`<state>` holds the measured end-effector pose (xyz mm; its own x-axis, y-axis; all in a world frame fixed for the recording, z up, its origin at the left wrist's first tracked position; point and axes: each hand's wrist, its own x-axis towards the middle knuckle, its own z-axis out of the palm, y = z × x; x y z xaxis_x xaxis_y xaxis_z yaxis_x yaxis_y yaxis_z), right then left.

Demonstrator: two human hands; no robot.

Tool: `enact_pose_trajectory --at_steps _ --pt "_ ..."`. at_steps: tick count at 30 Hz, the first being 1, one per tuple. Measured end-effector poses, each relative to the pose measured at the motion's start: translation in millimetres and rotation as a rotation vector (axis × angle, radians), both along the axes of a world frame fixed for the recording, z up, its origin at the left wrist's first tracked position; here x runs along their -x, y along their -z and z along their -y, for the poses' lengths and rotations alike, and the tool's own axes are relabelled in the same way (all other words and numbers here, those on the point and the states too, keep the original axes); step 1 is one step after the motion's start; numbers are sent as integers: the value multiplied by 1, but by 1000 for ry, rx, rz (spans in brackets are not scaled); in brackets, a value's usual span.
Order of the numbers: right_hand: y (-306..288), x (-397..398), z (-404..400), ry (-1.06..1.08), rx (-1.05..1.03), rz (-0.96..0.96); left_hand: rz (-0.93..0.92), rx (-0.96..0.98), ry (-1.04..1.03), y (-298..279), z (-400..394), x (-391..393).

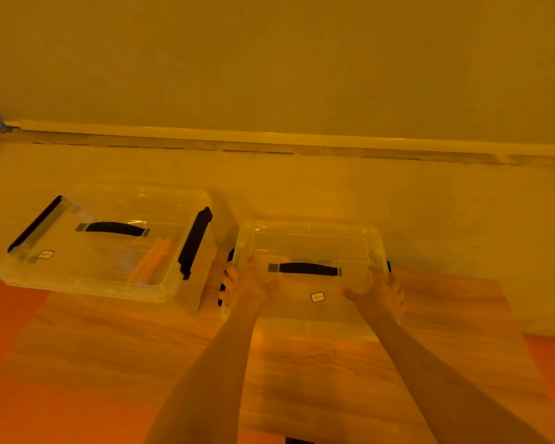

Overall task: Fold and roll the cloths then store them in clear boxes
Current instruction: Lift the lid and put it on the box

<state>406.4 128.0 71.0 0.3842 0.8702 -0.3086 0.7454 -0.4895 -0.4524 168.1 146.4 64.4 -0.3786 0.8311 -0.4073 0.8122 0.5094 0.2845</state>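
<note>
From the head camera, two clear plastic boxes sit on a wood-grain counter point(116, 341) against a pale wall. Taking the right clear box point(308, 312) as the landmark: its clear lid point(311, 248) with a black carry handle point(305, 269) lies on top of it, and a small label point(317, 297) shows just nearer the camera than the handle. The left hand point(249, 282) grips the lid's left edge, fingers curled over the rim and thumb laid on top. The right hand point(380, 291) grips the right edge the same way. A black latch point(224, 280) shows beside the left hand.

Left of this box, close but apart, stands the second clear box point(87, 274), lidded, with black side latches point(194, 241) and its own handle point(114, 228). Inside it lie what look like rolled orange cloths point(151, 262), blurred through the plastic.
</note>
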Motion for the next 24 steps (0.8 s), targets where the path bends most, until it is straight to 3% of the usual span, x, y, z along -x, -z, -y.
enact_pose_trajectory --at_steps 7,16,24 --pt "-2 -4 2 -18 -15 8 -40 33 52 -2 2 1" --pt "-4 -43 -1 -193 -24 40 -62 84 182 2 -6 -5" --pt "15 -49 2 -178 -42 -272 -76 97 174 -4 -3 -6"
